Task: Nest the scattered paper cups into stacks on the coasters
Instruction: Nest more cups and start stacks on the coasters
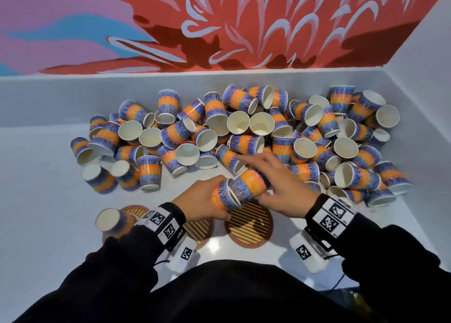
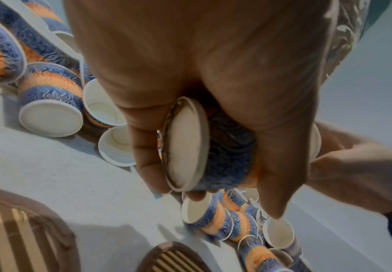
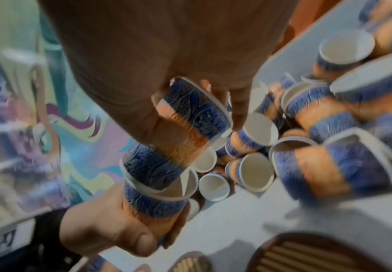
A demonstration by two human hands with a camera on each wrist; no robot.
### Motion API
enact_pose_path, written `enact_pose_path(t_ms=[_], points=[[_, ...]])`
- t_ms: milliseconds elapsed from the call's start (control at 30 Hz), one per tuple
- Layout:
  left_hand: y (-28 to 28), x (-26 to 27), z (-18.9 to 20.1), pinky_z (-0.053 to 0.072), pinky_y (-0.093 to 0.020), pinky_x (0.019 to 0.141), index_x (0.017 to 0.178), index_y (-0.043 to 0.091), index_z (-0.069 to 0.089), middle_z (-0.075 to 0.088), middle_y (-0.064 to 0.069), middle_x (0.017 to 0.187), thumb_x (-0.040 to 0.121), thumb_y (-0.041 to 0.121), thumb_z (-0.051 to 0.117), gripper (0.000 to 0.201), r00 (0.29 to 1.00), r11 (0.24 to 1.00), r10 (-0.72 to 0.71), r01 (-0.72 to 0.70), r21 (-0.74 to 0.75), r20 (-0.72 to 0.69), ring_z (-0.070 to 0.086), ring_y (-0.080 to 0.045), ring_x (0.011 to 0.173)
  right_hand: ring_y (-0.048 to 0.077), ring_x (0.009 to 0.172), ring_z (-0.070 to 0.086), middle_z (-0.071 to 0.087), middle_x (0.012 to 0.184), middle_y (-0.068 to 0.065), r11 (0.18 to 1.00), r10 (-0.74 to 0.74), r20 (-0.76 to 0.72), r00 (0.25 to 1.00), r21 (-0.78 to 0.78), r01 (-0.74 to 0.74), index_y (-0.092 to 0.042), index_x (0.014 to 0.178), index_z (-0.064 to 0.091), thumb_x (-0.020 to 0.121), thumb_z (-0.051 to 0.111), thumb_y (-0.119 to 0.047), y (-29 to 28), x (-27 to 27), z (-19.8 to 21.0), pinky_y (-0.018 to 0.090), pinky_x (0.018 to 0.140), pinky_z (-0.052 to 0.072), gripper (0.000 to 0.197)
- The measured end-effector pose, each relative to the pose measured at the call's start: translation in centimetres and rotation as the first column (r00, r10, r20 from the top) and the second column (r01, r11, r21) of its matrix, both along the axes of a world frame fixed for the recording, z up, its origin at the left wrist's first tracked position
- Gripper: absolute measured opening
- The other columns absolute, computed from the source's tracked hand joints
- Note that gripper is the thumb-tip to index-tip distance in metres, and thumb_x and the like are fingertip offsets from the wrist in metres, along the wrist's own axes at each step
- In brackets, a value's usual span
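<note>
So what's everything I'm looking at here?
Loose cups: dozens, too many to count, blue and orange outside, white inside, heaped on the far side of the table.
Held cups: two, same pattern, one partly slid into the other, above the coasters.
Stack: same pattern, on the left coaster; its cup count is hidden.
Coasters: three in view, round, brown with yellow stripes, near edge.
Table: one, pale grey.
Mural: one, red, pink and blue, behind.
Left hand: grips the outer cup.
Right hand: holds the inner cup.
</note>
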State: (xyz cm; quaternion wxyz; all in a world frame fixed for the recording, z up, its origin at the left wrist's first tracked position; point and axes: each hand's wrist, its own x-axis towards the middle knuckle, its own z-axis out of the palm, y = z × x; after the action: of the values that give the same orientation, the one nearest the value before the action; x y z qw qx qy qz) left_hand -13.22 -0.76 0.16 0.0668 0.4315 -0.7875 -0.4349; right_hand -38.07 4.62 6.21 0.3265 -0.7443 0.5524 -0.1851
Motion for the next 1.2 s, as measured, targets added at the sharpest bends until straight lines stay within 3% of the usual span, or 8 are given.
enact_pose_path(t_ms=[133, 400, 500, 633, 767, 967, 1067, 1200], points=[[0.4, 0.1, 0.3, 0.057, -0.03, 0.083, 0.119, 0.031, 0.059, 0.07, 0.011, 0.104, 0.063, 0.037, 0.097, 0.068, 0.999, 0.999, 0.025, -0.024, 0.042, -0.032, 0.067, -0.002, 0.092, 0.017, 0.133, 0.043, 0.038, 0.139, -0.004, 0.997, -0.071, 0.015, 0.997, 0.011, 0.071, -0.038, 0.156, 0.037, 0.074, 0.06, -0.028, -0.3, 0.4, 0.0, 0.043, 0.115, 0.042, 0.085], [0.0, -2.8, 0.5, 0.059, -0.033, 0.088, 0.118, 0.031, 0.061, 0.073, 0.009, 0.105, 0.063, 0.048, 0.091, 0.065, 0.995, 0.994, 0.064, -0.057, 0.093, -0.07, 0.069, -0.002, 0.094, 0.001, 0.158, 0.004, 0.004, 0.172, -0.011, 0.985, 0.098, 0.231, 0.968, 0.116, -0.128, -0.034, 0.165, 0.004, 0.083, 0.063, -0.028, 1.4, 3.8, -2.5, 0.028, 0.127, 0.018, 0.102], [-0.2, -2.9, -0.4, 0.059, -0.036, 0.089, 0.116, 0.038, 0.06, 0.074, 0.011, 0.105, 0.068, 0.049, 0.09, 0.058, 0.995, 0.995, 0.066, -0.059, 0.08, -0.076, 0.069, 0.0, 0.095, -0.007, 0.152, 0.021, 0.021, 0.168, -0.015, 0.983, -0.018, 0.393, 0.92, 0.176, -0.056, -0.032, 0.164, 0.012, 0.09, 0.067, -0.033, 1.1, 3.0, -3.6, 0.022, 0.124, 0.026, 0.092], [-0.3, -3.2, 0.3, 0.055, -0.031, 0.095, 0.125, 0.042, 0.058, 0.073, 0.015, 0.115, 0.064, 0.045, 0.094, 0.071, 0.98, 0.98, 0.086, -0.05, 0.192, -0.182, 0.068, 0.0, 0.105, -0.001, 0.133, 0.051, 0.056, 0.143, -0.013, 0.968, -0.248, 0.37, 0.895, 0.131, 0.214, -0.037, 0.148, 0.049, 0.09, 0.074, -0.043, 0.2, 2.9, -4.3, 0.037, 0.114, 0.044, 0.064], [-2.1, -1.8, 0.5, 0.053, -0.027, 0.088, 0.133, 0.033, 0.061, 0.065, 0.011, 0.123, 0.074, 0.06, 0.082, 0.068, 0.954, 0.972, 0.213, -0.185, 0.144, -0.212, 0.065, -0.005, 0.104, 0.003, 0.122, 0.055, 0.06, 0.128, -0.013, 0.935, -0.354, 0.374, 0.857, 0.144, 0.323, -0.044, 0.13, 0.06, 0.084, 0.076, -0.047, -1.8, 2.4, -4.6, 0.04, 0.106, 0.049, 0.049], [-7.4, 3.8, -1.8, 0.044, -0.027, 0.085, 0.12, 0.023, 0.066, 0.058, -0.004, 0.12, 0.087, 0.023, 0.078, 0.035, 0.685, 0.608, 0.695, -0.723, -0.328, -0.219, 0.054, -0.015, 0.099, 0.016, 0.12, 0.057, 0.059, 0.123, -0.008, 0.859, -0.512, 0.486, 0.709, 0.261, 0.441, -0.036, 0.127, 0.055, 0.101, 0.053, -0.052, -4.1, 2.7, -4.7, 0.034, 0.097, 0.049, 0.031], [-9.2, 4.9, -2.4, 0.049, -0.036, 0.086, 0.115, 0.022, 0.07, 0.061, -0.008, 0.116, 0.088, 0.024, 0.076, 0.028, 0.647, 0.588, 0.76, -0.723, -0.364, -0.058, 0.06, -0.026, 0.104, -0.001, 0.117, 0.053, 0.057, 0.122, -0.019, 0.866, -0.499, 0.482, 0.72, 0.251, 0.433, -0.034, 0.129, 0.055, 0.1, 0.042, -0.059, -4.7, 3.4, -4.9, 0.026, 0.094, 0.043, 0.04], [-9.8, 4.7, -2.5, 0.049, -0.036, 0.071, 0.096, 0.022, 0.072, 0.072, -0.003, 0.095, 0.092, 0.026, 0.067, 0.007, 0.643, 0.584, 0.766, -0.7, -0.412, -0.008, 0.065, -0.03, 0.09, 0.022, 0.119, 0.057, 0.058, 0.119, -0.004, 0.858, -0.512, 0.488, 0.707, 0.315, 0.404, -0.041, 0.119, 0.055, 0.1, 0.059, -0.044, -5.6, 4.6, -5.2, 0.035, 0.091, 0.047, 0.02]])
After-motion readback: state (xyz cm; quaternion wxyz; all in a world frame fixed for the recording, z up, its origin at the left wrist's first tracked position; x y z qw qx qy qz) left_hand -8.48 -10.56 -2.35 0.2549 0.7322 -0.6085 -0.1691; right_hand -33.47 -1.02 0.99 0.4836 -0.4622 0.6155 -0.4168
